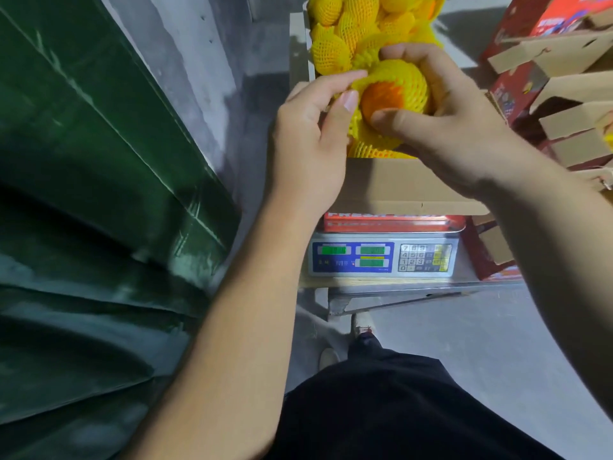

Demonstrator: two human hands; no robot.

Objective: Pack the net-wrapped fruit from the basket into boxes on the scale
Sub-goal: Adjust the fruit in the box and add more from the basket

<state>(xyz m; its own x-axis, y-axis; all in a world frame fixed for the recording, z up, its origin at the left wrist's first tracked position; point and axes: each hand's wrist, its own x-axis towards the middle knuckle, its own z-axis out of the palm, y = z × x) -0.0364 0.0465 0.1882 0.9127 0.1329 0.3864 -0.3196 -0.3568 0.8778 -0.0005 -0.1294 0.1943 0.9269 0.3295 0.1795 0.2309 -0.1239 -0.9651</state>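
Hands meet over an open box (391,184) standing on a scale (384,257), where a person settles one orange in its yellow foam net (394,91) among fruit already packed. The right hand (454,127) is curled round the fruit, thumb pressed on the bare orange skin showing through the net's mouth; the left hand (311,127) pinches the loose net edge between thumb and fingers. Done well, the step likely means drawing the net back over the exposed patch before seating the fruit snugly beside its neighbours, without crushing them. The box holds several net-wrapped pieces, one just under the held fruit. Beyond it, a heap of net-wrapped fruit (358,24) fills what appears to be the supply basket, its wall hard to make out. The scale's green readouts are lit but too blurred to read. Red cartons (544,71) with flaps open wait stacked at right.
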